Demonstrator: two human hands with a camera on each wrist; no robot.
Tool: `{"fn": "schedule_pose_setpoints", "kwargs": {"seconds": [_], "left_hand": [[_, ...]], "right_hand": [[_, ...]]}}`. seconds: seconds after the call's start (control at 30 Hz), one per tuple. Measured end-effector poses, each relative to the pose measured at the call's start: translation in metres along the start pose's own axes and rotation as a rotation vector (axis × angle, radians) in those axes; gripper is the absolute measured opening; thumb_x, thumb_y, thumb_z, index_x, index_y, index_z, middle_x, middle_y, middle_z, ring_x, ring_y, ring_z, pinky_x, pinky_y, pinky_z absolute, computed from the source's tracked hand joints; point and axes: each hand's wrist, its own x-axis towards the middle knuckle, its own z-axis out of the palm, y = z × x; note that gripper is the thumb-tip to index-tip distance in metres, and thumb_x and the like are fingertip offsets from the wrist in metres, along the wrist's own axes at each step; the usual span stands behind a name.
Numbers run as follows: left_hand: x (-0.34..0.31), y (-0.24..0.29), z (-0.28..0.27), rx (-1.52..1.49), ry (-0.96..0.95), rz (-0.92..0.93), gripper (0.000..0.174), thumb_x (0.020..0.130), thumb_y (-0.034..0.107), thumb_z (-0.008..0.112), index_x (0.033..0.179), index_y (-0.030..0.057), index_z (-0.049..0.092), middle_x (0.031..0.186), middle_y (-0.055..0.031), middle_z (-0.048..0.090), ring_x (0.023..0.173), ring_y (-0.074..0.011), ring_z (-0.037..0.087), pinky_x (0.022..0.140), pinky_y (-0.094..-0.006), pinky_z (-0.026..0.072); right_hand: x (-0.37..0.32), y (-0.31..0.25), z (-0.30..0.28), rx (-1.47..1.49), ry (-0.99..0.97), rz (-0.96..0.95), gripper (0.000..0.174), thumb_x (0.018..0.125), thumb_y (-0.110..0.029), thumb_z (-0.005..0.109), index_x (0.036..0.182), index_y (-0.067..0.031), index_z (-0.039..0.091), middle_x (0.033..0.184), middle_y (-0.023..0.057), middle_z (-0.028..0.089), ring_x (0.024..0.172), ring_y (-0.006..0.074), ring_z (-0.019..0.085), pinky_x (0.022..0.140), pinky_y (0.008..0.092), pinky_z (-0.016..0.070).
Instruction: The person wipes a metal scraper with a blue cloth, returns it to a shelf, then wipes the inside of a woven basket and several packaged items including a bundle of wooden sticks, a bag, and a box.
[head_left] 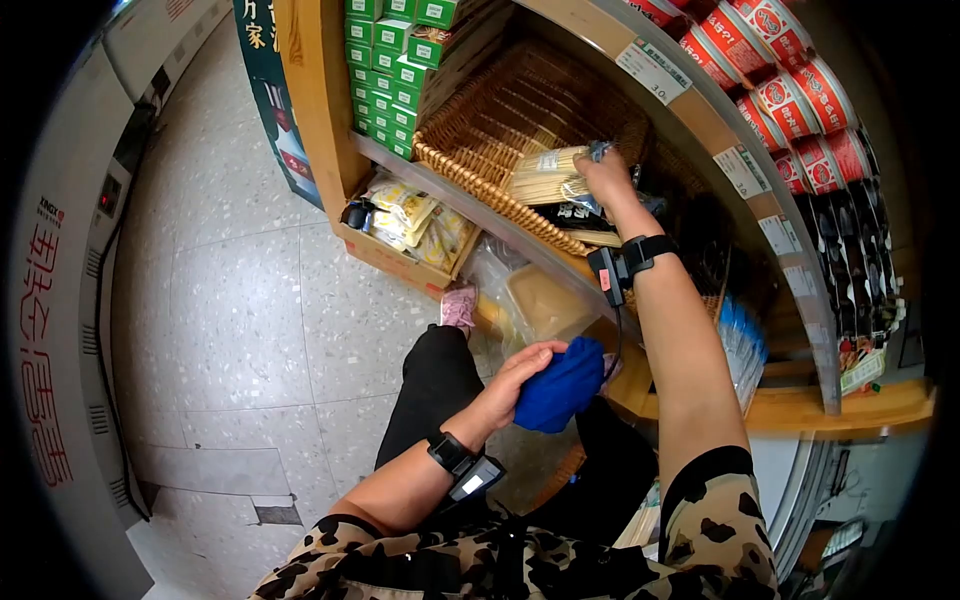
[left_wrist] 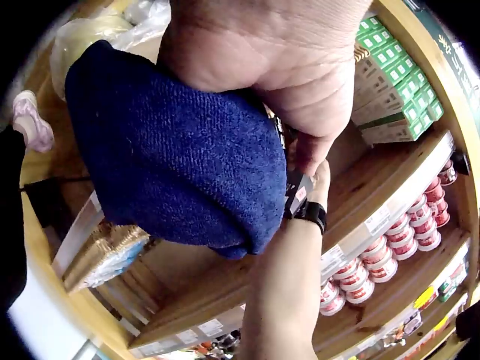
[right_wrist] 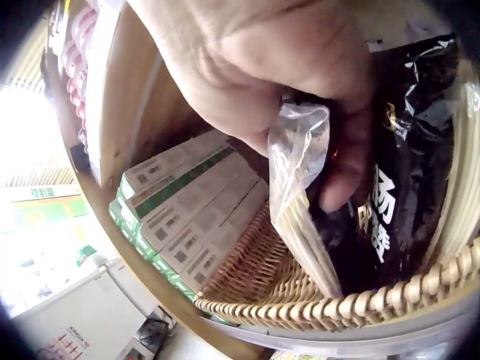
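A folded blue cloth (head_left: 558,386) is gripped by my left hand (head_left: 512,385) in front of my knees; in the left wrist view the cloth (left_wrist: 176,154) fills the space beneath the palm. My right hand (head_left: 608,180) reaches into a wicker basket (head_left: 480,188) on the shelf and holds the end of a clear-wrapped bundle of thin pale sticks (head_left: 545,178). In the right wrist view the fingers of my right hand (right_wrist: 277,67) curl round the bundle's plastic wrapping (right_wrist: 298,146). Black packets with white characters (right_wrist: 409,150) lie beside it in the basket.
Green boxes (head_left: 393,75) are stacked left of the basket. Red tubs (head_left: 790,95) line the shelf at the right. Below stands a cardboard box (head_left: 400,262) of yellow-white packets, beside a clear plastic bag (head_left: 500,290). A wooden post (head_left: 318,90) borders the shelf.
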Motion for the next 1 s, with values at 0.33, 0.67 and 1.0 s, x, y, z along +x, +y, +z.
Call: {"fn": "schedule_pose_setpoints", "kwargs": {"seconds": [0.33, 0.67, 1.0], "left_hand": [[0.002, -0.003, -0.001, -0.003, -0.015, 0.011, 0.05, 0.091, 0.038, 0.05, 0.125, 0.0012, 0.045, 0.119, -0.0134, 0.054, 0.105, -0.0209, 0.056, 0.091, -0.034, 0.0452], [0.003, -0.006, -0.001, 0.011, 0.001, 0.002, 0.05, 0.091, 0.038, 0.051, 0.124, 0.0011, 0.046, 0.118, -0.0137, 0.055, 0.104, -0.0211, 0.057, 0.091, -0.0343, 0.0457], [0.004, -0.009, 0.001, 0.02, 0.002, -0.013, 0.05, 0.091, 0.039, 0.05, 0.123, 0.001, 0.046, 0.117, -0.015, 0.055, 0.102, -0.0235, 0.058, 0.088, -0.036, 0.0473]], "right_hand": [[0.0, -0.008, -0.013, 0.076, -0.117, 0.061, 0.054, 0.079, -0.027, 0.06, 0.116, 0.0099, 0.047, 0.11, 0.0253, 0.057, 0.099, 0.0341, 0.059, 0.086, 0.037, 0.0444], [-0.034, -0.047, -0.026, -0.404, 0.047, -0.08, 0.064, 0.081, -0.033, 0.06, 0.128, 0.0045, 0.038, 0.118, 0.0261, 0.052, 0.107, 0.0402, 0.052, 0.092, 0.0466, 0.0413], [-0.069, -0.042, -0.03, -0.875, -0.11, -0.324, 0.034, 0.084, -0.02, 0.054, 0.115, -0.0077, 0.058, 0.134, 0.0137, 0.041, 0.124, 0.0385, 0.036, 0.098, 0.0603, 0.0299]]}}
